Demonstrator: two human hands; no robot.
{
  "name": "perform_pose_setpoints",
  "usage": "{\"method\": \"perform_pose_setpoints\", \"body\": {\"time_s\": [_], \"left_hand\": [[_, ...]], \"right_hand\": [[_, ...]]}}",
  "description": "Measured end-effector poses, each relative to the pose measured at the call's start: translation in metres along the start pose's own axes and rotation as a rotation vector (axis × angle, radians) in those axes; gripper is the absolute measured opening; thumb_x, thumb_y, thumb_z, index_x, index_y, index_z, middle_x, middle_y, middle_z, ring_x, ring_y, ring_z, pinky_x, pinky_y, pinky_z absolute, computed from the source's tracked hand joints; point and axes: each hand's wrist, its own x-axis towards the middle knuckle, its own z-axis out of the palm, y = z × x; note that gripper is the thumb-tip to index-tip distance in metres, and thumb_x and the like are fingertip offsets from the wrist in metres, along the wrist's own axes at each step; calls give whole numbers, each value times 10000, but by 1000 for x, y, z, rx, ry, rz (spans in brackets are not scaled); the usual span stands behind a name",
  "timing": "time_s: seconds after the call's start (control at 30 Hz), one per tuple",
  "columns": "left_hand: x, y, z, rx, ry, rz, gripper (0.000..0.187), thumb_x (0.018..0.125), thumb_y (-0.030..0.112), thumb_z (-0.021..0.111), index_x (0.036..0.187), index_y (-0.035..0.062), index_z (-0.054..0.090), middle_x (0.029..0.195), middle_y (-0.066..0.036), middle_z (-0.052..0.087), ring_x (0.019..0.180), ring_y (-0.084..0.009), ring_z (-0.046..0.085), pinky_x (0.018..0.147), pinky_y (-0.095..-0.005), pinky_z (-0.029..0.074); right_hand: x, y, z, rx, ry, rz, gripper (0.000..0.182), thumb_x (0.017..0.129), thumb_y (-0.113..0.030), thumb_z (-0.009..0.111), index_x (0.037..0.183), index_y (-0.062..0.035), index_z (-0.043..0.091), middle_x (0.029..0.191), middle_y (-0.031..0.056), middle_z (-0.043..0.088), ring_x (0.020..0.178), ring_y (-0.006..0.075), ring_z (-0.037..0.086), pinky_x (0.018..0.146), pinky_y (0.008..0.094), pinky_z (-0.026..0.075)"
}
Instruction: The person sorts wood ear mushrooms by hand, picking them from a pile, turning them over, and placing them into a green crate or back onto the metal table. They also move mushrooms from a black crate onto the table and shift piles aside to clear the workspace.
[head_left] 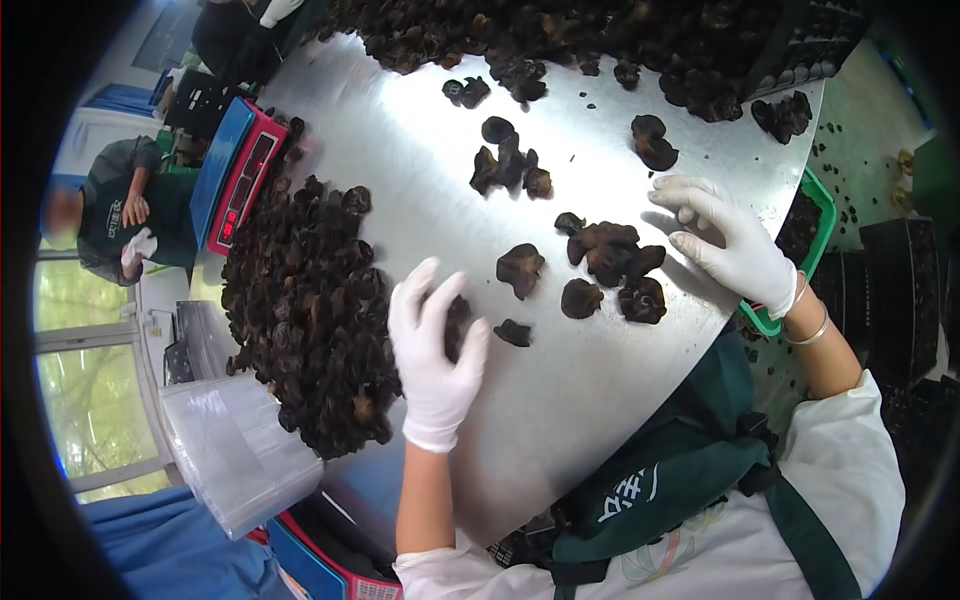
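**While your left hand [440, 355] curves beside the pile [310, 320], your right [725, 240] hovers near the loose pieces [605, 250]**

Your left hand points away from you, its forearm nearly straight, with fingers parted and thumb set wide. One dark piece [457, 328] shows between that thumb and the fingers; you can't tell from here whether they press on it. Your right hand comes in from the other side, palm turned inward, its fingers bent and its thumb apart from them. That grip is wide, with nothing held.

Between your hands, the loose pieces lie in small clusters and singly on the table [560, 425]. The pile sits to the left, by your left hand, and a bigger heap [560, 40] spreads along the far side. At that heap's right end stands a black crate [810, 50] with slotted walls. Past the table's right edge, a green basket [827, 215] holds more dark pieces.

The pieces are brown-black, ruffled and cupped, some glossy. Beneath them the table is smooth, shiny metal. Your gloves are thin and white. Left of the pile are a red and blue scale [240, 175] and, nearer you, a stack of clear plastic bags [235, 455]. Beyond the scale stands a co-worker [125, 205] in a dark apron.
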Motion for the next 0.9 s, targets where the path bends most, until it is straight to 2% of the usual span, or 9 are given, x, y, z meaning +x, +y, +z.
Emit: {"method": "perform_pose_setpoints", "body": {"time_s": [0.13,0.23,0.33,0.4,0.47,0.5,0.57,0.77,0.9], "left_hand": [[25,22,25,42,-110,176,543,730,136,807,1249,81,657,1305,-123,593,1203,-329,536,1051,-425,411],[31,5,40,73,-149,253,472,784,121,790,1240,74,675,1187,-107,678,1043,-245,638,930,-346,494],[26,12,36,-298,-98,-121,352,862,58,723,1212,80,697,1028,-93,727,890,-225,679,848,-295,527],[24,23,24,-606,-56,-414,305,946,71,667,1246,23,676,1019,-66,741,868,-131,670,830,-263,530],[23,26,13,-884,-38,-665,310,972,94,651,1263,-12,657,1049,-52,731,909,-99,654,839,-259,529],[19,21,13,-999,-26,-621,310,991,108,632,1253,-57,644,1054,-55,716,922,-112,658,855,-268,533],[17,28,10,-993,-30,-666,313,990,103,631,1263,-50,642,1082,-60,713,953,-113,653,882,-268,524],[13,36,12,-870,-23,-480,328,1001,48,581,1316,-41,611,1163,-84,697,1043,-120,634,964,-267,488],[2,27,2,-684,-18,-461,408,955,-63,489,1355,-40,570,1202,-98,679,1057,-133,634,965,-276,478]], "right_hand": [[0,-14,19,74,118,-118,404,852,-37,662,1254,-47,614,1235,120,591,978,178,653,826,301,545],[17,-26,26,-245,-45,-343,449,779,-93,736,1220,-102,654,1220,141,611,1044,316,622,926,383,508],[35,-9,38,-194,-178,-335,457,762,-61,746,1209,-109,667,1150,99,661,1030,289,620,929,378,491],[40,-12,39,179,-43,-188,390,817,-43,711,1203,-75,671,1026,61,698,888,192,636,831,309,509],[39,-43,32,697,-11,310,308,919,-103,658,1226,-81,670,1028,32,695,822,108,599,752,249,488],[40,-30,36,846,-44,454,340,999,-300,585,1273,-110,653,1091,16,701,899,88,628,672,180,440],[38,-6,38,1395,-200,329,426,1028,-242,527,1411,-58,517,1196,55,669,928,90,635,658,196,443],[18,-4,32,1276,-317,174,452,1002,-43,465,1453,-23,433,1273,78,631,990,104,645,707,219,485],[16,-13,25,1025,-155,156,359,1037,-227,447,1324,-31,539,1246,157,641,994,165,631,838,286,499]]}}
